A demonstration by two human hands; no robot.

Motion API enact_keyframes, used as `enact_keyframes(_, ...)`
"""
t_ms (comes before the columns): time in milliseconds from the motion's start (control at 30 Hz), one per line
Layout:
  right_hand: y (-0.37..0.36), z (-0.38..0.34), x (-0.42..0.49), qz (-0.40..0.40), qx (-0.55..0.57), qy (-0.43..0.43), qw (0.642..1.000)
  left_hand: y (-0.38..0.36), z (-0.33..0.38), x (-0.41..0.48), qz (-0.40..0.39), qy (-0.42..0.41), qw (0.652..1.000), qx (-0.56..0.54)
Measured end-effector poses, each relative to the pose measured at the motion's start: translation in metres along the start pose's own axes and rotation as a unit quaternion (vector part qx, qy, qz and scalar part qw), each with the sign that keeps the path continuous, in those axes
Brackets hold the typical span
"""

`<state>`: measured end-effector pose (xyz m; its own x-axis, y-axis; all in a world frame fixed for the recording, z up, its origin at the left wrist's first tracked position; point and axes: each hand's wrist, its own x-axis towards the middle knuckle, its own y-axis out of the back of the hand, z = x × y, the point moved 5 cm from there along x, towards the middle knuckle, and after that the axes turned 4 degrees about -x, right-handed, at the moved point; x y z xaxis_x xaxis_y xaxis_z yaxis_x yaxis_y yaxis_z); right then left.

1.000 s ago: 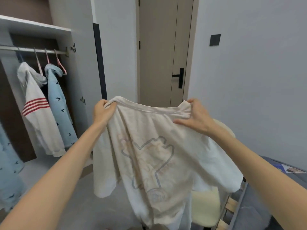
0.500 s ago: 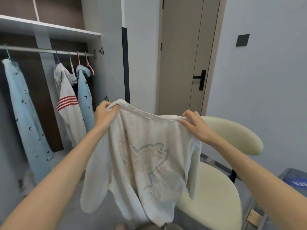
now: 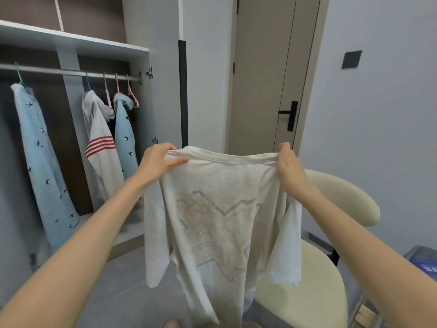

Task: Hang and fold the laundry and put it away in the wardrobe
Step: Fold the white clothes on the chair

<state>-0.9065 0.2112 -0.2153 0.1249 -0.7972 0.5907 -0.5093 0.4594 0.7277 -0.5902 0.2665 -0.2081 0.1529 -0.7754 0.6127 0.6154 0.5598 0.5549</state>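
Your left hand (image 3: 159, 162) and right hand (image 3: 289, 165) each pinch a shoulder of the cream T-shirt (image 3: 220, 218), which hangs before you, right of the wardrobe (image 3: 71, 41). Keep the collar level; a free pink hanger (image 3: 132, 97) seems available.

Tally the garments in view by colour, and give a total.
Light blue garments, bird print, hanging: 2
White top with red stripes, hanging: 1
Cream T-shirt, held up: 1
Total: 4
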Motion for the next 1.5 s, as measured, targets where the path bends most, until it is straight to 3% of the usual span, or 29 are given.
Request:
enact_keyframes(67, -0.008, 0.0, -0.003, -0.025, -0.175, 0.035, 0.984, 0.0, -0.001, -0.002, 0.009, -0.017, 0.999, 0.043)
enact_keyframes(133, -0.013, 0.004, -0.007, -0.039, -0.274, 0.047, 0.96, -0.001, -0.002, -0.005, 0.033, -0.018, 0.998, 0.05)
enact_keyframes(267, -0.02, 0.014, -0.01, -0.065, -0.345, 0.037, 0.936, 0.0, -0.003, -0.008, 0.085, 0.008, 0.996, 0.021)
enact_keyframes(333, -0.026, 0.02, -0.003, -0.077, -0.252, -0.005, 0.965, 0.003, -0.004, -0.007, 0.094, 0.018, 0.995, 0.031)
enact_keyframes(400, -0.034, 0.021, 0.007, -0.113, -0.009, -0.086, 0.99, 0.007, -0.008, -0.006, 0.103, 0.029, 0.994, 0.031)
enact_keyframes(433, -0.04, 0.02, 0.012, -0.123, 0.144, -0.138, 0.972, 0.01, -0.011, -0.005, 0.106, 0.037, 0.993, 0.027)
enact_keyframes(500, -0.053, 0.012, 0.019, -0.139, 0.382, -0.226, 0.885, 0.015, -0.02, -0.002, 0.106, 0.054, 0.993, 0.016)
enact_keyframes(567, -0.063, 0.002, 0.028, -0.146, 0.472, -0.239, 0.836, 0.02, -0.031, 0.003, 0.106, 0.08, 0.991, -0.008)
enact_keyframes(833, -0.089, -0.026, 0.083, -0.161, 0.435, -0.193, 0.864, 0.028, -0.056, 0.038, 0.163, 0.153, 0.971, -0.08)
enact_keyframes(933, -0.091, -0.031, 0.109, -0.14, 0.436, -0.184, 0.87, 0.034, -0.046, 0.056, 0.177, 0.122, 0.972, -0.092)
enact_keyframes(1233, -0.045, -0.008, 0.153, -0.005, 0.539, -0.161, 0.827, 0.04, 0.018, 0.1, 0.214, -0.033, 0.971, -0.105)
enact_keyframes(1500, -0.001, 0.03, 0.146, 0.037, 0.513, -0.127, 0.848, 0.011, 0.04, 0.099, 0.217, -0.036, 0.965, -0.142)
